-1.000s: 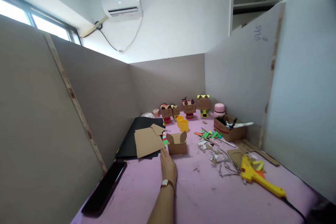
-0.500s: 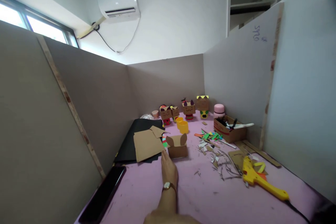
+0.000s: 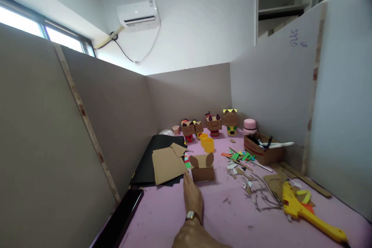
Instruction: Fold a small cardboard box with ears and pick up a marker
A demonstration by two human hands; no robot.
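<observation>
My left hand, a watch on its wrist, lies on the pink tabletop with fingers stretched forward and together. Nothing shows in it. Its fingertips are beside the left front corner of a small brown cardboard box with two darker ear shapes; I cannot tell whether they touch. Left of the fingertips lie a flat cardboard sheet and a smaller cardboard piece. At the bottom edge, what looks like my right hand crosses the left forearm. Its fingers are hard to make out.
Finished-looking box-headed figures stand at the back, behind yellow rings. To the right are paper scraps, a tool box and a yellow glue gun. Black sheets and a phone lie left. Partition walls enclose the table.
The whole view has shifted, so everything sits slightly lower and mostly farther right in the picture. My left hand keeps its place beside the eared cardboard box.
</observation>
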